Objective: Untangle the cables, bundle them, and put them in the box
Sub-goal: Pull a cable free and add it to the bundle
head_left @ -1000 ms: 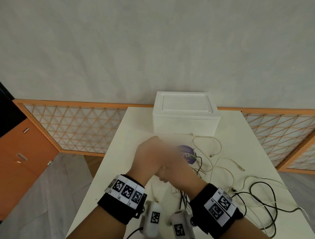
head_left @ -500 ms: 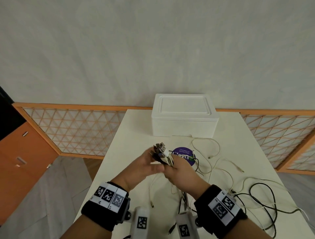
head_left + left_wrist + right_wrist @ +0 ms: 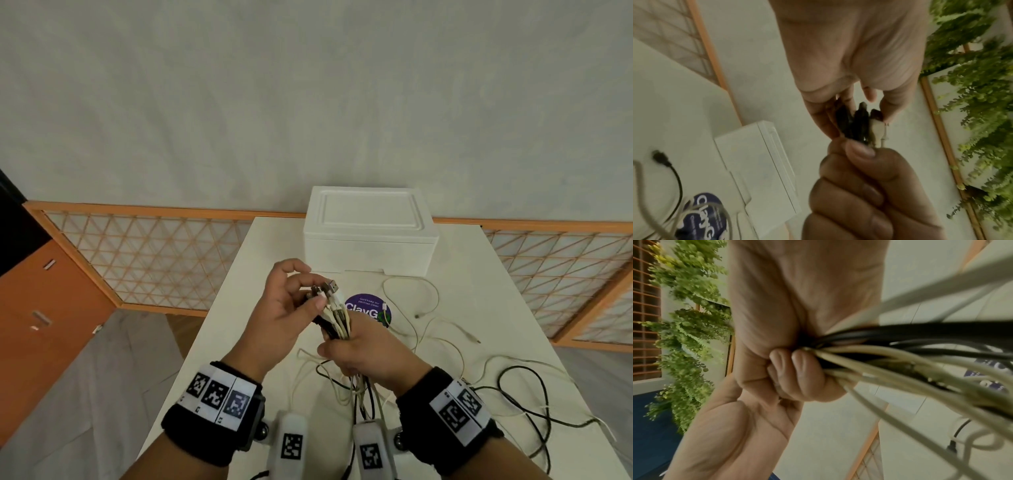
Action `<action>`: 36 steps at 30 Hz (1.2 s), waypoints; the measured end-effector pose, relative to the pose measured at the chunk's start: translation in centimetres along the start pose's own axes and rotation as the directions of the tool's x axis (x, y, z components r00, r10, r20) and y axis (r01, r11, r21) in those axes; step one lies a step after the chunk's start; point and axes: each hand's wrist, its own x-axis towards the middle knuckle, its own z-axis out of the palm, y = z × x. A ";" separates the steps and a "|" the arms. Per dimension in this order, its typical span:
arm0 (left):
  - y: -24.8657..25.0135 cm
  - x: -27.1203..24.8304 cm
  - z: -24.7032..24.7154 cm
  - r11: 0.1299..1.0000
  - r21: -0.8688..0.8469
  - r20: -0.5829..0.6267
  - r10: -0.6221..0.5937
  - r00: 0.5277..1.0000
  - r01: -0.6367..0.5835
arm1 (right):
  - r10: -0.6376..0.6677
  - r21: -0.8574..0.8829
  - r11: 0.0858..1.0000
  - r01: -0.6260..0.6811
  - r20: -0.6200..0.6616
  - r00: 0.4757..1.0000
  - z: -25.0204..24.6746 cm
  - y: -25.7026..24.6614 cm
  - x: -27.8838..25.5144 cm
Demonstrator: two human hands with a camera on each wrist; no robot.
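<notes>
A bunch of white and black cables (image 3: 337, 323) stands upright between my hands over the table. My right hand (image 3: 356, 353) grips the bunch low down in a fist, fingers curled round the cables (image 3: 900, 360). My left hand (image 3: 313, 289) pinches the plug ends (image 3: 325, 289) at the top between thumb and fingers; these plug ends (image 3: 859, 125) look dark and cream. The cables' tails hang from my right fist to the table. The white foam box (image 3: 370, 236) stands behind with its lid on.
Loose white cables (image 3: 428, 308) and a looped black cable (image 3: 520, 394) sprawl over the white table (image 3: 496, 291) to the right. A round purple sticker (image 3: 363, 305) lies before the box. Orange lattice panels (image 3: 154, 253) flank the table; the floor drops off at left.
Both hands have risen slightly with the bunch. My left hand has slid up from the bunch's side to the plug ends, its fingers spread wider. My right hand keeps its grip.
</notes>
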 end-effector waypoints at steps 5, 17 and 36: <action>0.4 -0.2 -0.3 0.974 0.225 0.035 0.012 0.999 -0.020 | 0.021 0.074 0.997 -0.021 0.007 1.000 0.1 0.2 0.3; 0.0 -0.3 0.2 0.973 0.230 -0.058 -0.013 0.998 0.026 | 0.041 0.059 0.998 -0.038 -0.048 0.998 0.8 0.3 0.5; 0.8 0.3 -0.4 0.960 0.236 0.007 -0.158 0.987 0.152 | 0.061 -0.036 0.997 -0.063 -0.059 0.996 1.4 0.2 0.6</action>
